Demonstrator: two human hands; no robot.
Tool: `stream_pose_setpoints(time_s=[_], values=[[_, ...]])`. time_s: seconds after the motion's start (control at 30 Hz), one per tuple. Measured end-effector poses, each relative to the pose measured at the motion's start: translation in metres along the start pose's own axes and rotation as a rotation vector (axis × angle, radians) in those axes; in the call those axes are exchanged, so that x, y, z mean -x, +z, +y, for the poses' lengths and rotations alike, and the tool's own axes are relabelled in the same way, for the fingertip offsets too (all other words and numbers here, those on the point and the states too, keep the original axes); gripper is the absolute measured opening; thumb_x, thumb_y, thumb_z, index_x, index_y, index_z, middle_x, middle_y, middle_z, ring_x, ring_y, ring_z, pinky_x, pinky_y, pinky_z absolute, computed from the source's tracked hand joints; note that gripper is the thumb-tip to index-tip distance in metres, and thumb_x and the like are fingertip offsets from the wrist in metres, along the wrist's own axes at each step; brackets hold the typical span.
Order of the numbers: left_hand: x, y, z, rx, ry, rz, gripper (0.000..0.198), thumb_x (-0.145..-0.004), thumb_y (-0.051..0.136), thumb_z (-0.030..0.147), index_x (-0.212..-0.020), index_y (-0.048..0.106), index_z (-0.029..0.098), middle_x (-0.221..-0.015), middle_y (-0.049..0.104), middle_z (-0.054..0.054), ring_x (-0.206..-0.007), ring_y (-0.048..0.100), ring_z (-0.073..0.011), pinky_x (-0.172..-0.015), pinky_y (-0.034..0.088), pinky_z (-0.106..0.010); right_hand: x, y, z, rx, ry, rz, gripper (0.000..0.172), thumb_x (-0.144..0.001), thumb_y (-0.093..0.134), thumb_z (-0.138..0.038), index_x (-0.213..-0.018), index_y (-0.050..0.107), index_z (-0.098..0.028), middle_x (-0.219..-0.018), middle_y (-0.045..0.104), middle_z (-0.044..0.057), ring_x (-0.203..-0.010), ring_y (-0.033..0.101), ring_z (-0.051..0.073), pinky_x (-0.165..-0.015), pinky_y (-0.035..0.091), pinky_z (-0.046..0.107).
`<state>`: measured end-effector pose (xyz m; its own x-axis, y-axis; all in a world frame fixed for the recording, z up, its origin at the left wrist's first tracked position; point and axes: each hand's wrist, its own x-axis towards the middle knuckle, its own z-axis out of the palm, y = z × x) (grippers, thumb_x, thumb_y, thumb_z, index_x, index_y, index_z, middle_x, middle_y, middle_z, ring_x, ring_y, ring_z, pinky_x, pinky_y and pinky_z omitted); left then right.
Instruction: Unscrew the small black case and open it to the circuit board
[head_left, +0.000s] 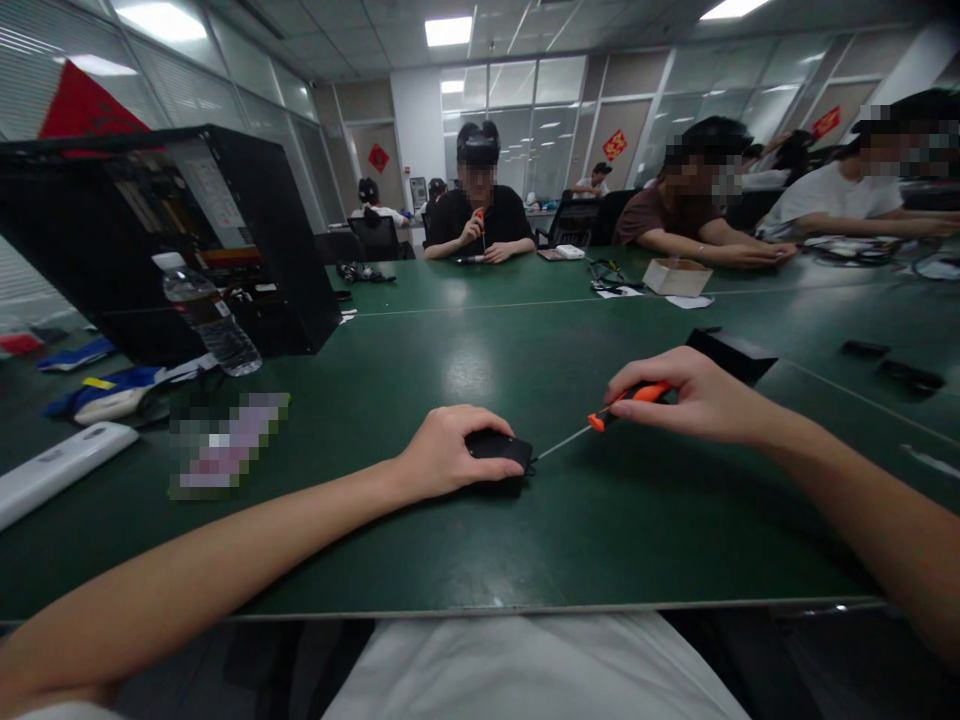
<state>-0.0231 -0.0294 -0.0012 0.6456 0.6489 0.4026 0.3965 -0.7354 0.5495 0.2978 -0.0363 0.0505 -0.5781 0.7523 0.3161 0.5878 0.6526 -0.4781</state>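
I see the left hand (444, 455) clamped on a black, straight-edged box (504, 452) at the near middle of the green table (465, 550). Apart from it, the right hand (694, 392) grips an orange-and-black screwdriver (651, 392); its thin metal shaft (564, 442) points left, to the box's right end.

No text being made out here, tbh. Yellowish marks being shown on red diamond sign (615, 146) at back and on red sign at far right (826, 122), both being blurred past reading. White label (214, 190) being carried by black case (277, 210), print being too small. Wrapper (214, 308) being worn by clear bottle (240, 352), any brand being lost to blur too.
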Motion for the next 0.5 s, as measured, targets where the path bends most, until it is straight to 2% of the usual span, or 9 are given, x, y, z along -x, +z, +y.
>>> stream_pose_setpoints(time_s=[0.17,0.3,0.37,0.5], values=[[0.000,0.002,-0.001,-0.074,0.001,-0.004,0.037,-0.082,0.079,0.050,-0.100,0.074,0.018,-0.096,0.076,-0.005,-0.084,0.068,-0.0205,-0.076,0.046,-0.029,0.001,0.000,-0.001,-0.009,-0.018,0.046,0.029,-0.090,0.064,-0.047,-0.087,0.074,-0.020,-0.080,0.073,0.005,-0.066,0.065,0.018,-0.061,0.046,0.030],[-0.001,0.003,-0.002,-0.107,0.019,-0.006,0.036,-0.084,0.077,0.050,-0.100,0.074,0.018,-0.095,0.075,-0.005,-0.085,0.068,-0.0208,-0.076,0.046,-0.029,-0.001,0.002,0.000,-0.012,-0.001,0.021,0.033,-0.092,0.061,-0.050,-0.089,0.073,-0.019,-0.079,0.073,0.006,-0.068,0.064,0.018,-0.063,0.046,0.029],[-0.001,0.003,-0.001,-0.117,0.017,-0.009,0.037,-0.084,0.076,0.051,-0.101,0.073,0.018,-0.095,0.075,-0.006,-0.085,0.068,-0.0210,-0.077,0.046,-0.029,-0.002,0.005,0.002,0.018,-0.011,-0.027,0.036,-0.093,0.060,-0.051,-0.091,0.073,-0.018,-0.080,0.073,0.006,-0.068,0.064,0.017,-0.064,0.046,0.028],[0.000,0.002,-0.001,-0.110,0.018,-0.014,0.038,-0.086,0.074,0.052,-0.101,0.073,0.018,-0.096,0.075,-0.006,-0.085,0.068,-0.0214,-0.077,0.047,-0.030,-0.007,0.016,0.009,0.144,-0.086,-0.227,0.041,-0.097,0.054,-0.053,-0.096,0.074,-0.016,-0.081,0.072,0.006,-0.069,0.064,0.017,-0.065,0.043,0.027]])
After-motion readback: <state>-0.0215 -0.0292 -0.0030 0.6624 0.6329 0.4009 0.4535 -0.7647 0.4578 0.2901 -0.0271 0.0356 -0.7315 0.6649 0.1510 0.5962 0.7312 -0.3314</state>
